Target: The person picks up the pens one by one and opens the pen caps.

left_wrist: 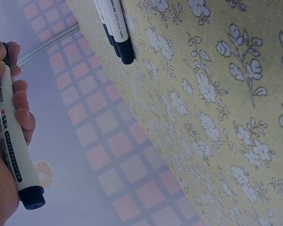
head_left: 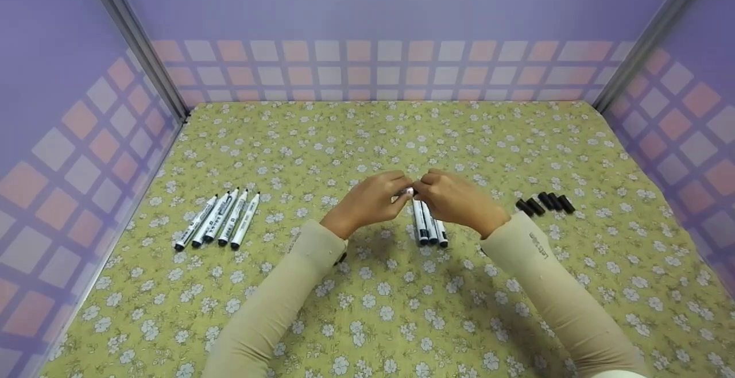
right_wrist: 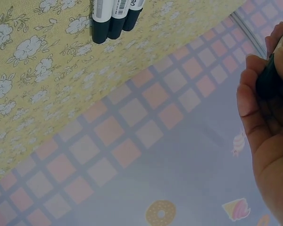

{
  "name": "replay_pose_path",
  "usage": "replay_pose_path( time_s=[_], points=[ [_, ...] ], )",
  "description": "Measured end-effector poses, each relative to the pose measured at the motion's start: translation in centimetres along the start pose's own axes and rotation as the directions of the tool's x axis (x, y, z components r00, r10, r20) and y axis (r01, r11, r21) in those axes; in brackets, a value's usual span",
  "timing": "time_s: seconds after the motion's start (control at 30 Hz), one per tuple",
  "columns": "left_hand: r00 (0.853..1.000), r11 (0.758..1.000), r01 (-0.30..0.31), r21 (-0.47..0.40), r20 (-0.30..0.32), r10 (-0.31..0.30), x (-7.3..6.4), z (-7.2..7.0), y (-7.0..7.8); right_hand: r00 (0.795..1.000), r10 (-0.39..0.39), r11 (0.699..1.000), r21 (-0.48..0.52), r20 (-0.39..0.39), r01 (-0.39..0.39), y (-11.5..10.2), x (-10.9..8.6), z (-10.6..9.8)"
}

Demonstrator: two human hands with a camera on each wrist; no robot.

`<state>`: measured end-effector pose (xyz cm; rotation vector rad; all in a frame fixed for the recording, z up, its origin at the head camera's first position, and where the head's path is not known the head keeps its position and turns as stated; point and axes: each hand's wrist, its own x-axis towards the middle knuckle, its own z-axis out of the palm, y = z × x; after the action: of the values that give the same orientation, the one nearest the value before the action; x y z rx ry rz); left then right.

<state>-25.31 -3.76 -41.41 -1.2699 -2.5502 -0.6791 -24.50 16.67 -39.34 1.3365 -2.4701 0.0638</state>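
Observation:
My left hand (head_left: 372,199) grips the white barrel of a whiteboard marker (left_wrist: 13,127), whose black end plug points out past the palm in the left wrist view. At its other end my right hand (head_left: 456,201) pinches the black cap (right_wrist: 268,81) between thumb and curled fingers. The two hands meet above the table, fingertips close together. Below them lie three more white markers (head_left: 428,226), side by side. Their far ends, covered by the hands in the head view, carry black caps (right_wrist: 101,33) in the right wrist view.
On the left of the flowered tablecloth (head_left: 367,320), several uncapped markers (head_left: 217,220) lie in a row, tips pointing away. Several loose black caps (head_left: 544,203) lie to the right. Purple tiled-pattern walls (head_left: 373,16) enclose the table at the back and both sides.

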Motion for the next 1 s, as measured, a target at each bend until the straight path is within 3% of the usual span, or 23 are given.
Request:
replay_pose_path(
  time_s=[0.53,0.67,0.87,1.0],
  points=[
    [0.999,0.997,0.014,-0.077,0.033,-0.011,0.0,-0.3,-0.2,0.998,-0.007,0.999,-0.047,-0.060,0.004,0.1,-0.3,0.7],
    [0.998,0.994,0.039,-0.099,0.054,-0.034,0.1,-0.4,-0.2,0.996,-0.021,0.998,-0.054,-0.083,0.017,0.2,-0.4,1.0],
    [0.993,0.971,0.103,-0.215,0.074,-0.089,-0.1,-0.4,-0.3,0.987,-0.069,0.992,-0.111,-0.146,0.053,0.4,-0.3,1.3],
    [0.993,0.966,0.108,-0.236,0.077,-0.092,-0.1,-0.4,-0.4,0.985,-0.070,0.993,-0.104,-0.157,0.054,0.4,-0.3,1.4]
  ],
)
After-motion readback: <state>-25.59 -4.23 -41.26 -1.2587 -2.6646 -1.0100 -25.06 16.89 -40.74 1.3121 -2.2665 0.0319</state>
